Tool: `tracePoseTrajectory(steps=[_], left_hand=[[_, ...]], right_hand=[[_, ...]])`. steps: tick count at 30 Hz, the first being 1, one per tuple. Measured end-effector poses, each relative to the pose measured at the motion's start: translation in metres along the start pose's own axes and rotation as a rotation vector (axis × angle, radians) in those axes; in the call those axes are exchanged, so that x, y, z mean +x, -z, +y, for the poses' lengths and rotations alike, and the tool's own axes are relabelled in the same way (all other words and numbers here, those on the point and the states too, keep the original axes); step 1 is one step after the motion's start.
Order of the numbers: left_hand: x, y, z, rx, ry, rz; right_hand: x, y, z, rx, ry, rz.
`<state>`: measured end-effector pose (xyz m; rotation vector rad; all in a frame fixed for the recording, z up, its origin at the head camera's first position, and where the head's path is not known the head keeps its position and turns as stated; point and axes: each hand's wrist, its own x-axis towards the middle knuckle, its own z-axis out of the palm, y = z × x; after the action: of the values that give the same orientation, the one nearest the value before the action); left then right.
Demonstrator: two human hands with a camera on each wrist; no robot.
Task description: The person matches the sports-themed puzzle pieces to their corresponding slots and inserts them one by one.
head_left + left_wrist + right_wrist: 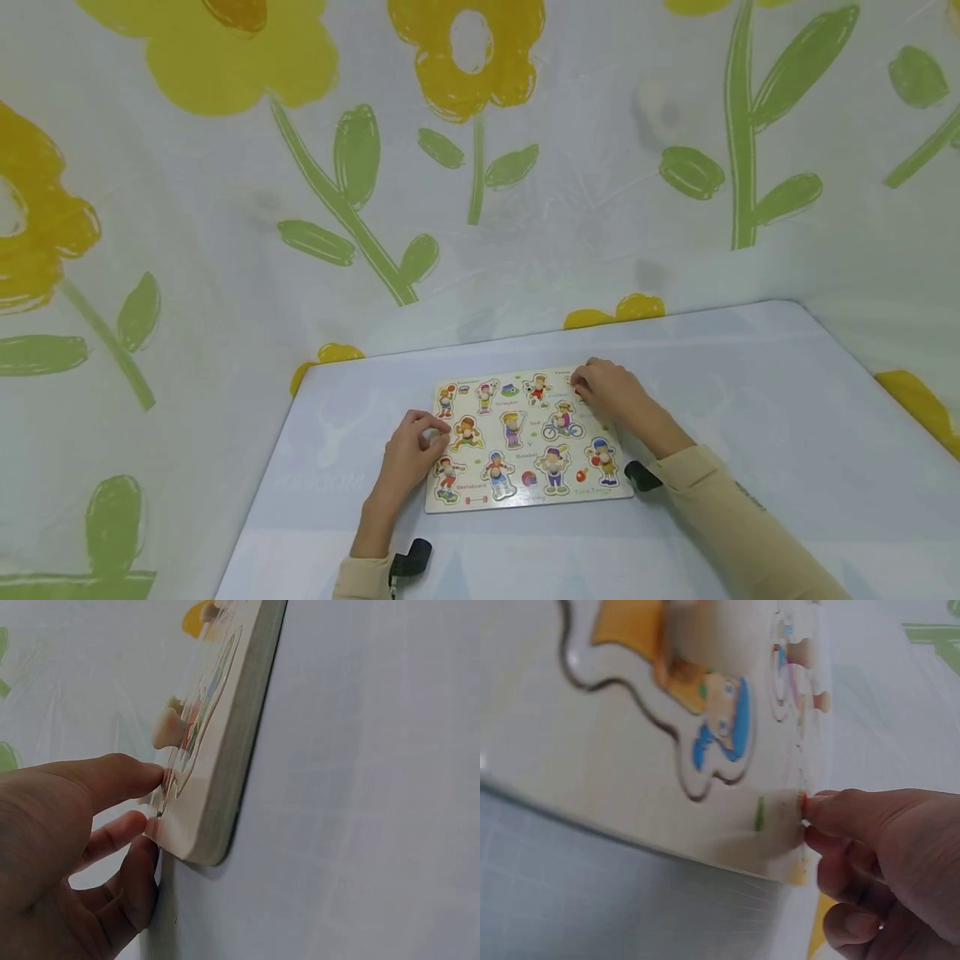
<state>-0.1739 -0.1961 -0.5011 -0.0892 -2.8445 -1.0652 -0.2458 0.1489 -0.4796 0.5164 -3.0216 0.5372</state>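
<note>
A flat wooden knob puzzle board lies on the table, filled with colourful sports-figure pieces that have small wooden knobs. At its far right corner my right hand pinches a puzzle piece beside the "Tennis" label; the fingers mostly cover it. In the right wrist view, the thumb and fingertips of the right hand meet at the board face, with a bit of red between them. My left hand is at the left edge, thumb and forefinger apart. The left wrist view has the left hand's fingertips right at the board's edge, below a knob.
The pale table extends around the board on all sides. Behind it hangs a white cloth printed with yellow flowers and green leaves. Black wrist cameras sit at both cuffs, the right one near the board's right edge.
</note>
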Motion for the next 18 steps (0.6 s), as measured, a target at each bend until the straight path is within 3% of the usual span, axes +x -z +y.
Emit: tracePoseTrajectory(steps=[7,18], left_hand=[[0.0,-0.002,0.0,0.006,-0.006,-0.008],[0.0,-0.001,-0.002,0.024,0.007,0.002]], right_hand=[[-0.011,0.003,0.003,0.073,-0.055,-0.091],[-0.036,-0.007,0.006,0.159,0.01,-0.011]])
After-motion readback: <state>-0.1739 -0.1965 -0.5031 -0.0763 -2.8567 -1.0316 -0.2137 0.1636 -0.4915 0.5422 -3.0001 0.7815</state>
